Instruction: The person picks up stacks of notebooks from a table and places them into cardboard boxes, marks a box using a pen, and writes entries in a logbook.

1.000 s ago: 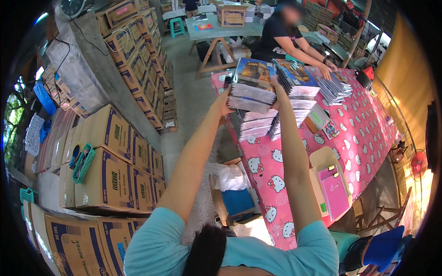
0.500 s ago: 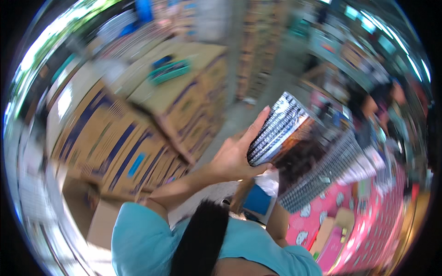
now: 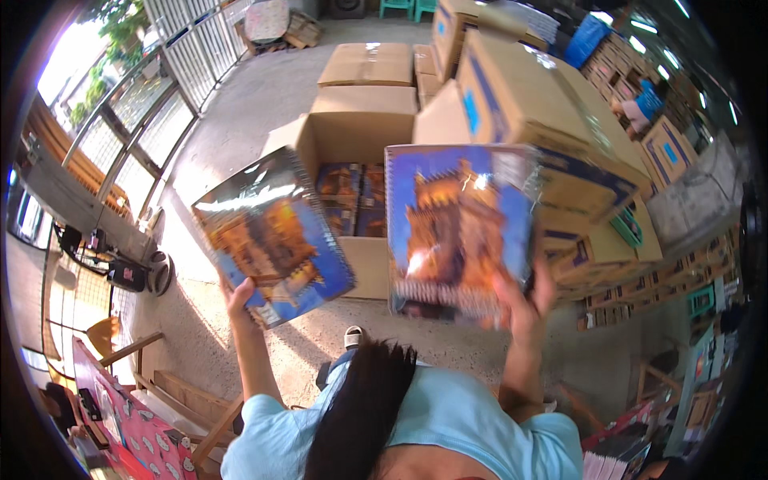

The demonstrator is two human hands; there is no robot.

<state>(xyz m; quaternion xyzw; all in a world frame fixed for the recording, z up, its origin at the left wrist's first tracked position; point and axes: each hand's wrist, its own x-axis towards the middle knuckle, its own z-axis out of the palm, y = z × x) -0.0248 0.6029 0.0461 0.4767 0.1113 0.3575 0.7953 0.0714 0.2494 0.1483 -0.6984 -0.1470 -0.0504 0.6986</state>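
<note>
My left hand [image 3: 242, 302] grips the lower edge of a spiral notebook bundle [image 3: 272, 232] in shiny clear wrap, tilted, with a lit castle-like building on its blue cover. In my right hand [image 3: 524, 308] is a second notebook bundle [image 3: 460, 212], held more upright, with its thumb on the front; the lower edge is blurred. Both bundles are raised before an open cardboard carton [image 3: 372, 268]. Inside that carton lie several similar notebooks [image 3: 340, 180], partly hidden behind the bundles.
Stacked closed cartons [image 3: 552, 100] rise close on the right, with a green tray [image 3: 628, 226] near them. Another closed carton [image 3: 368, 64] stands beyond the open one. At left is a metal mesh gate [image 3: 124, 132]; a pink patterned table cover [image 3: 140, 428] shows at lower left.
My view has swung left from the pink table and stacked boxes to the open carton. The wrapped notebooks, earlier held close together, are now apart, one bundle in each hand.
</note>
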